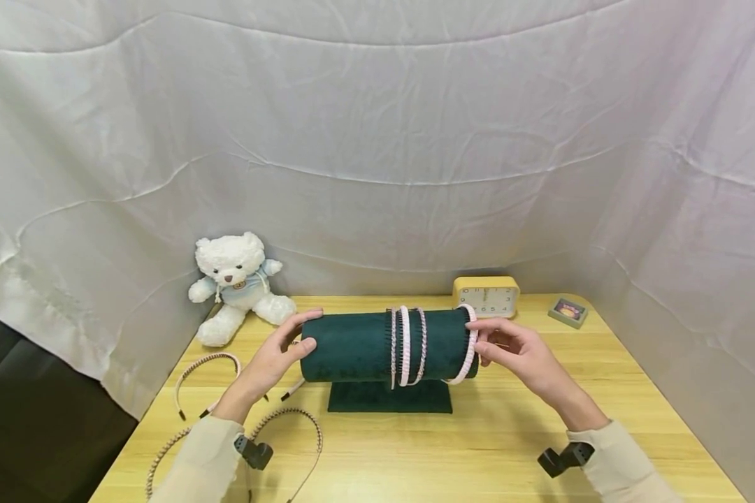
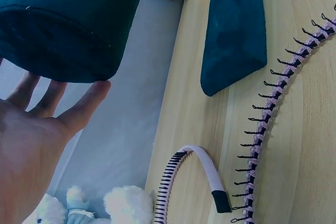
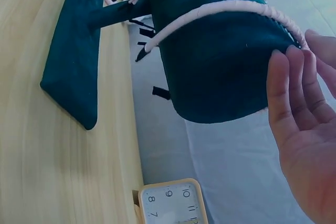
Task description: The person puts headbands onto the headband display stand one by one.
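A dark green velvet headband stand (image 1: pixel 346 347), a horizontal cylinder on a flat foot, stands in the middle of the table. My left hand (image 1: pixel 277 355) touches its left end; in the left wrist view the fingers (image 2: pixel 86 108) reach fairly straight to the rim. At the right end my right hand (image 1: pixel 514 349) pinches a pale pink headband (image 1: pixel 461 370) between thumb and fingers. That headband (image 3: pixel 210 9) arches over the cylinder in the right wrist view. Further left on the cylinder hang a white-pink headband (image 1: pixel 405 349) and two thin braided headbands (image 1: pixel 423 342), one on each side of it.
Several headbands lie at the left of the table, one pale (image 1: pixel 207 358) and one braided (image 1: pixel 308 413). A white teddy bear (image 1: pixel 229 255) sits at the back left. Behind the stand is a yellow clock (image 1: pixel 503 300); a small grey framed piece (image 1: pixel 568 313) lies at the back right.
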The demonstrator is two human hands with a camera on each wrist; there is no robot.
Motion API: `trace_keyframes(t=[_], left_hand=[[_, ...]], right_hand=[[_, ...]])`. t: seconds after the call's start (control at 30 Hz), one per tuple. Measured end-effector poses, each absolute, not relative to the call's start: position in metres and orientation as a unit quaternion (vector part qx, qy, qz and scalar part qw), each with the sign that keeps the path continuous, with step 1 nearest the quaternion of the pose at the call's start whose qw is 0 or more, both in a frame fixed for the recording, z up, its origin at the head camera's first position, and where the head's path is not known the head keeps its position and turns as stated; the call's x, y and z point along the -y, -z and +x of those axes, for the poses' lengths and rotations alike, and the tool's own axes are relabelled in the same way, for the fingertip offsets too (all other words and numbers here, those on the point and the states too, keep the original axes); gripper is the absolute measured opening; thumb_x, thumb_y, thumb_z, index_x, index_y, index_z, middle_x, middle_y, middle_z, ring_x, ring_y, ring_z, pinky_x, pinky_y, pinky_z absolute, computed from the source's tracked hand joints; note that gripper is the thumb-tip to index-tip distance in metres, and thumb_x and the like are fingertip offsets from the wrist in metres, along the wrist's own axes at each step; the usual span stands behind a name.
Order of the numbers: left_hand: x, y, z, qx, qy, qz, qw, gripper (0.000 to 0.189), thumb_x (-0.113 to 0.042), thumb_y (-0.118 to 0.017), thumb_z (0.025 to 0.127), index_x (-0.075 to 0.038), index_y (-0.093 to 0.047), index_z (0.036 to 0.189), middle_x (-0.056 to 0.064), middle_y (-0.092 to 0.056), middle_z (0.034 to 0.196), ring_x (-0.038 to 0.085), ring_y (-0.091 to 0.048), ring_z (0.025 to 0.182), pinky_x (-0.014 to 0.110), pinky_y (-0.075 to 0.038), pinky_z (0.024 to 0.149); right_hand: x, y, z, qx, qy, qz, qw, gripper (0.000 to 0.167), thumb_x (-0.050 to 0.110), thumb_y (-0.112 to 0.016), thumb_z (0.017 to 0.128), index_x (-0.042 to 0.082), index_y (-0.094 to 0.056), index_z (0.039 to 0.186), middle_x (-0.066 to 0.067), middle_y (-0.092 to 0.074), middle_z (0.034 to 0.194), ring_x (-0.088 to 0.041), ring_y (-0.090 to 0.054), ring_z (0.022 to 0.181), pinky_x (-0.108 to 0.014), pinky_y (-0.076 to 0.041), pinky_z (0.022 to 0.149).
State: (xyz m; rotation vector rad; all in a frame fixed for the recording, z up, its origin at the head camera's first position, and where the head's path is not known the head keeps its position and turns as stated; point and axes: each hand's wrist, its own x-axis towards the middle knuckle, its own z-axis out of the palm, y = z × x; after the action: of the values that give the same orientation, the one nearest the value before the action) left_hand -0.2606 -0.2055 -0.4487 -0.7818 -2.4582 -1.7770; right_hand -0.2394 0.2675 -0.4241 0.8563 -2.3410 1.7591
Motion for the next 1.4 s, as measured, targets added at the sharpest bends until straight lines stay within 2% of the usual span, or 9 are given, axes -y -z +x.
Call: trace_keyframes(t=[0.2, 0.37, 0.43, 0.5, 0.6, 0.87, 0.93, 1.17, 1.4], left_hand=[[0.205, 0.449, -0.261, 0.784, 0.568, -0.251, 0.005, 0.053, -0.021, -0.058, 0.113, -0.016, -0.046, 0.165, 0.012, -0.036, 0.176, 0.049, -0.018, 0.167, 0.076, -0.017, 0.13], [0.206, 0.449, -0.262, 0.781, 0.571, -0.253, 0.003, 0.053, -0.02, -0.058, 0.113, -0.016, -0.046, 0.165, 0.012, -0.036, 0.176, 0.049, -0.018, 0.167, 0.077, -0.017, 0.129], [0.206, 0.449, -0.262, 0.781, 0.57, -0.254, 0.003, 0.053, -0.02, -0.058, 0.113, -0.015, -0.046, 0.165, 0.012, -0.036, 0.176, 0.049, -0.018, 0.167, 0.076, -0.016, 0.13], [0.206, 0.45, -0.262, 0.782, 0.57, -0.254, 0.003, 0.053, -0.021, -0.058, 0.113, -0.017, -0.046, 0.165, 0.012, -0.036, 0.176, 0.048, -0.018, 0.167, 0.076, -0.016, 0.13], [0.206, 0.45, -0.262, 0.784, 0.568, -0.252, 0.003, 0.052, -0.021, -0.058, 0.113, -0.019, -0.047, 0.164, 0.011, -0.036, 0.175, 0.048, -0.019, 0.167, 0.076, -0.017, 0.13], [0.205, 0.449, -0.262, 0.784, 0.568, -0.25, 0.0, 0.052, -0.022, -0.058, 0.113, -0.019, -0.047, 0.164, 0.011, -0.036, 0.176, 0.05, -0.018, 0.166, 0.078, -0.018, 0.129], [0.205, 0.449, -0.262, 0.784, 0.568, -0.25, 0.001, 0.052, -0.021, -0.058, 0.113, -0.02, -0.047, 0.164, 0.011, -0.036, 0.175, 0.049, -0.018, 0.166, 0.077, -0.018, 0.129], [0.205, 0.449, -0.262, 0.786, 0.563, -0.253, 0.006, 0.054, -0.021, -0.058, 0.113, -0.011, -0.045, 0.165, 0.011, -0.038, 0.175, 0.044, -0.02, 0.167, 0.073, -0.016, 0.132], [0.205, 0.448, -0.262, 0.785, 0.565, -0.253, 0.008, 0.053, -0.02, -0.058, 0.113, -0.015, -0.047, 0.164, 0.011, -0.038, 0.175, 0.045, -0.02, 0.167, 0.073, -0.016, 0.132]], right_hand=[[-0.268, 0.426, -0.243, 0.769, -0.577, 0.264, 0.083, 0.033, 0.001, -0.071, 0.104, 0.0, -0.069, 0.138, -0.005, -0.067, 0.11, -0.014, -0.068, 0.095, -0.023, -0.063, 0.084], [-0.268, 0.428, -0.248, 0.761, -0.578, 0.274, 0.108, 0.037, -0.005, -0.068, 0.103, -0.001, -0.067, 0.141, -0.006, -0.06, 0.146, -0.009, -0.059, 0.13, -0.018, -0.058, 0.1], [-0.267, 0.429, -0.25, 0.749, -0.585, 0.291, 0.104, 0.041, -0.008, -0.067, 0.103, -0.003, -0.064, 0.143, -0.014, -0.05, 0.159, -0.008, -0.052, 0.144, -0.018, -0.055, 0.107], [-0.266, 0.43, -0.251, 0.735, -0.598, 0.306, 0.093, 0.043, -0.01, -0.065, 0.103, -0.005, -0.061, 0.146, -0.021, -0.044, 0.164, -0.009, -0.048, 0.15, -0.02, -0.053, 0.112], [-0.265, 0.431, -0.252, 0.723, -0.609, 0.317, 0.082, 0.043, -0.01, -0.065, 0.103, -0.006, -0.06, 0.146, -0.025, -0.043, 0.164, -0.01, -0.049, 0.151, -0.022, -0.05, 0.116], [-0.263, 0.434, -0.254, 0.735, -0.596, 0.308, 0.098, 0.04, -0.009, -0.066, 0.103, -0.001, -0.065, 0.143, -0.018, -0.051, 0.161, -0.007, -0.05, 0.15, -0.017, -0.041, 0.122], [-0.262, 0.435, -0.255, 0.736, -0.589, 0.316, 0.106, 0.041, -0.01, -0.066, 0.102, -0.002, -0.065, 0.142, -0.019, -0.052, 0.16, -0.008, -0.051, 0.149, -0.017, -0.04, 0.123], [-0.255, 0.437, -0.26, 0.736, -0.578, 0.332, 0.12, 0.041, -0.011, -0.067, 0.101, -0.001, -0.067, 0.14, -0.02, -0.054, 0.158, -0.011, -0.051, 0.148, -0.018, -0.041, 0.123], [-0.247, 0.437, -0.264, 0.735, -0.575, 0.34, 0.12, 0.042, -0.011, -0.068, 0.1, 0.003, -0.069, 0.139, -0.02, -0.055, 0.156, -0.014, -0.05, 0.149, -0.017, -0.039, 0.123]])
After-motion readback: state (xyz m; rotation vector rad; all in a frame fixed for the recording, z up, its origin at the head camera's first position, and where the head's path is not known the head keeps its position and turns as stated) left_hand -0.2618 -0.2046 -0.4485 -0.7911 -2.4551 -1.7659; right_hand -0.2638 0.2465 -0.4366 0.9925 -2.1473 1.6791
